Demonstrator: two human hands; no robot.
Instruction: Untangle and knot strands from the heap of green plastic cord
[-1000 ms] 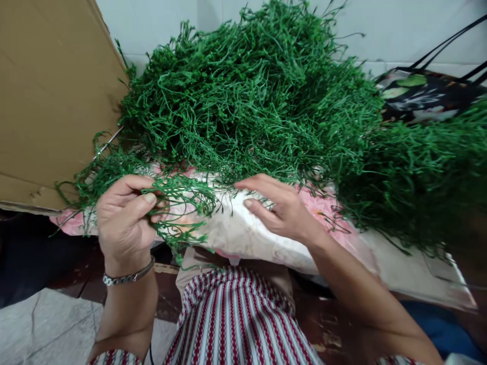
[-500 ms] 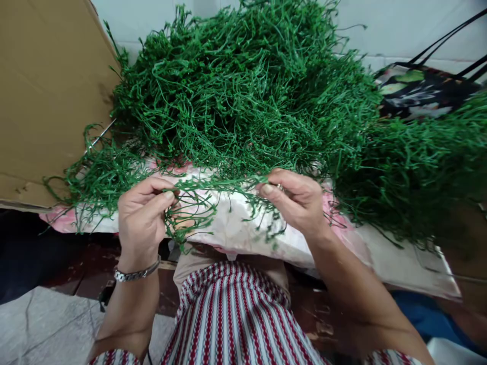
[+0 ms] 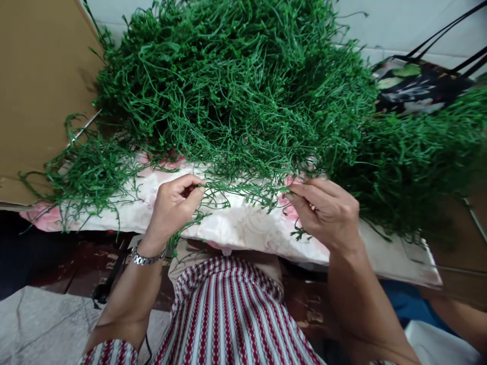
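Where the green sprig (image 3: 243,189) lies: stretched between the two hands, over the floral cover (image 3: 258,228); from my view I cannot tell whether it touches the cloth.
Long axis of the green sprig: nearly level, side to side, roughly along the cover's front edge; one end points to each hand, and short shoots stray toward the lap.
Feel of the green sprig: I judge it very light, limp and a little springy, with thin stems that could snag on each other and fine tips that might snap under a hard tug.
Best hold: I would pinch the gathered stems at either end, thumb against forefinger, and leave the loose tips alone.
Left hand (image 3: 173,205): thumb and forefinger pinched on the left end.
Right hand (image 3: 329,213): fingertips pinched on the right end, fingers bent.
Large green heap (image 3: 236,91): just beyond the hands, tangled.
Small clump (image 3: 91,172): left of the left hand, on the cover.
Far edges: cardboard (image 3: 41,91) on my left, patterned bag (image 3: 418,88) at back right.
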